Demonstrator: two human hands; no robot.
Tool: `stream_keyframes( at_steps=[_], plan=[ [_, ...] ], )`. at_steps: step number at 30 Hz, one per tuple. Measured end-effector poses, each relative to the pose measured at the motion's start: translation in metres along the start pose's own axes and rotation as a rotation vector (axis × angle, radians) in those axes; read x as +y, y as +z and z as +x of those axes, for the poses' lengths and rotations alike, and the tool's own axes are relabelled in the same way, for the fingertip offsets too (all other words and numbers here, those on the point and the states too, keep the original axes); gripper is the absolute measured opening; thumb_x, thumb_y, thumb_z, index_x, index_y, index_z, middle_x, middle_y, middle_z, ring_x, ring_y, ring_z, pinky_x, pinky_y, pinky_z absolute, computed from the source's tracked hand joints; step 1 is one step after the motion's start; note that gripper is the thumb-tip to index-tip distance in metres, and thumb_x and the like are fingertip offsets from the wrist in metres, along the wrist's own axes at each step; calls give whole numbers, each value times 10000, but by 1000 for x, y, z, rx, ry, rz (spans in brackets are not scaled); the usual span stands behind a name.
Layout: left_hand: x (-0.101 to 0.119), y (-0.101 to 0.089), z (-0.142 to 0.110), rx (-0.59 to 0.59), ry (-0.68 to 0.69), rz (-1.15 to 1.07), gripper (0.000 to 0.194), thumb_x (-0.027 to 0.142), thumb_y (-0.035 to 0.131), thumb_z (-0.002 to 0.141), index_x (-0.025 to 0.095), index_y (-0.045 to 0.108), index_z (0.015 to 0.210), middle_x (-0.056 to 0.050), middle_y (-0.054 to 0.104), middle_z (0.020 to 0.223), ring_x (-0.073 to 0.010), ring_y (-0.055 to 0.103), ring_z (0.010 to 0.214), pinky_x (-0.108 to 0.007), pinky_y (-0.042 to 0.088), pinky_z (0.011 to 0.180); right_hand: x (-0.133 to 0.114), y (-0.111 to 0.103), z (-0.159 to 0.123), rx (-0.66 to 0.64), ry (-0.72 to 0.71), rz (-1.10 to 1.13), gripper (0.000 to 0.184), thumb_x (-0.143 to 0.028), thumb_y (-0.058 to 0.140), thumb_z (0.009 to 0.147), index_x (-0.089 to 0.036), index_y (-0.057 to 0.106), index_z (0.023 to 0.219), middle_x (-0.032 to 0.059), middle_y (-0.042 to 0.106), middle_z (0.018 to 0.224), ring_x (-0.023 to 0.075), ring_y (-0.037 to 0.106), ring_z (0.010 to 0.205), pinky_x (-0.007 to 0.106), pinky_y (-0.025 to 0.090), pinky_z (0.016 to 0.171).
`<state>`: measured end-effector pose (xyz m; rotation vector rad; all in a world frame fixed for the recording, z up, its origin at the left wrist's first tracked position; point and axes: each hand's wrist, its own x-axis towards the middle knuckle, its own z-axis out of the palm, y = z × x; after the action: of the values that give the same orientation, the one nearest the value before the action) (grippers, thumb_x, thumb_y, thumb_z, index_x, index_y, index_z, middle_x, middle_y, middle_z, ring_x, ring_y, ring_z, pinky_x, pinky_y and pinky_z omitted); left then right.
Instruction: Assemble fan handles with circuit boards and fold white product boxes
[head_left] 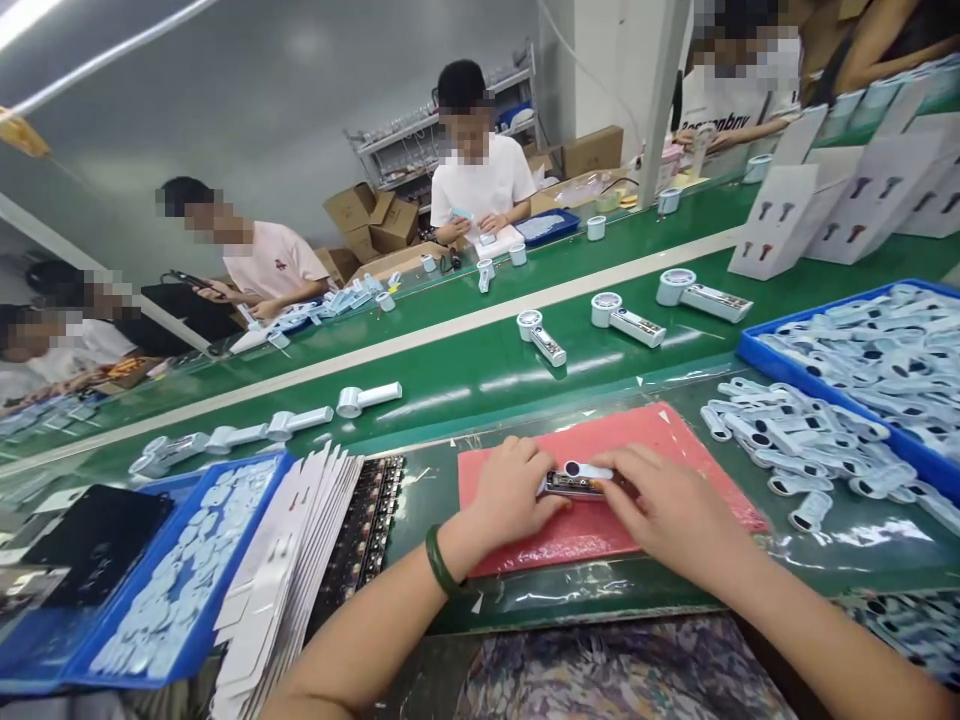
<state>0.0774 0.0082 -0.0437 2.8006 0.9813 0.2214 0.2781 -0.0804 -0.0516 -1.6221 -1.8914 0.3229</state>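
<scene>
Over a red mat, my left hand is closed around a small handheld fan, whose open handle shows a circuit board. The fan's round head is hidden, apparently behind my left fingers. My right hand pinches a light blue handle cover with a dark oval spot at one end. That cover lies along the upper side of the open handle; whether it touches cannot be told. Right of the mat lies a loose pile of similar covers.
A blue tray of covers stands at right, white boxes behind it. On the green conveyor lie several fans. At left are flattened white boxes, circuit boards and another blue tray. Co-workers sit opposite.
</scene>
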Motion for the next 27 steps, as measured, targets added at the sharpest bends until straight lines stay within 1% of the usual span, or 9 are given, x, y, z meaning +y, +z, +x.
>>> stream_keyframes(
  at_steps=[4, 8, 13, 15, 17, 20, 23, 25, 27],
  plan=[
    [-2, -1, -7, 109, 21, -245, 451, 458, 745, 814, 209, 595, 1159, -79, 633, 1104, -257, 535, 1018, -411, 467, 890, -6, 14, 9, -108, -65, -140, 267, -231, 412, 981, -203, 653, 1092, 72, 654, 939, 249, 643, 823, 367, 470, 682],
    [0, 2, -10, 182, 42, -381, 157, 316, 644, 913, 202, 638, 1020, -55, 662, 1007, -214, 558, 959, -381, 450, 882, -4, 13, 10, -172, -63, -100, 241, -224, 428, 988, -212, 660, 1051, 62, 633, 902, 242, 623, 844, 362, 463, 698],
    [2, 6, -7, 200, -31, -418, 44, 227, 625, 913, 205, 662, 926, -41, 661, 929, -196, 571, 915, -358, 459, 840, 7, 19, 17, -140, 40, 235, 221, -301, 456, 1004, -248, 669, 979, 47, 645, 1023, 214, 624, 951, 364, 497, 827],
    [4, 5, -7, 178, -50, -418, 22, 223, 650, 898, 213, 668, 902, -35, 658, 907, -197, 584, 910, -353, 475, 829, 13, 24, 18, -166, 83, 385, 194, -317, 479, 990, -242, 655, 955, 44, 657, 1046, 208, 632, 987, 358, 510, 861],
    [8, 3, -11, 170, -32, -406, 17, 212, 673, 878, 216, 668, 894, -43, 662, 955, -203, 601, 950, -357, 494, 847, 18, 26, 16, -213, 96, 459, 173, -328, 510, 968, -234, 645, 1022, 49, 669, 1078, 212, 641, 1012, 365, 520, 885],
    [19, 3, -26, 161, -5, -354, 47, 218, 697, 858, 218, 658, 885, -69, 657, 1124, -236, 606, 1090, -411, 504, 937, 20, 24, 5, -266, 54, 412, 279, -322, 576, 929, -246, 624, 1193, 63, 660, 1189, 235, 626, 1097, 403, 511, 944],
    [33, 6, -40, 138, -67, -256, 125, 245, 664, 884, 226, 644, 1006, -95, 616, 1307, -306, 528, 1278, -549, 429, 1067, 16, 23, -8, -275, -17, 296, 337, -301, 591, 928, -279, 616, 1263, 70, 647, 1228, 262, 595, 1147, 454, 477, 987],
    [40, 9, -44, 128, -108, -203, 223, 238, 611, 912, 234, 612, 1135, -99, 625, 1319, -330, 479, 1339, -607, 374, 1106, 14, 26, -13, -248, -46, 230, 324, -280, 550, 956, -273, 615, 1273, 79, 655, 1200, 269, 592, 1123, 477, 464, 977],
    [43, 10, -43, 119, -119, -172, 244, 221, 575, 923, 239, 601, 1166, -86, 671, 1242, -333, 496, 1321, -613, 373, 1104, 13, 30, -15, -212, -66, 179, 328, -264, 511, 979, -259, 598, 1295, 87, 658, 1191, 275, 586, 1108, 494, 456, 962]
  ],
)
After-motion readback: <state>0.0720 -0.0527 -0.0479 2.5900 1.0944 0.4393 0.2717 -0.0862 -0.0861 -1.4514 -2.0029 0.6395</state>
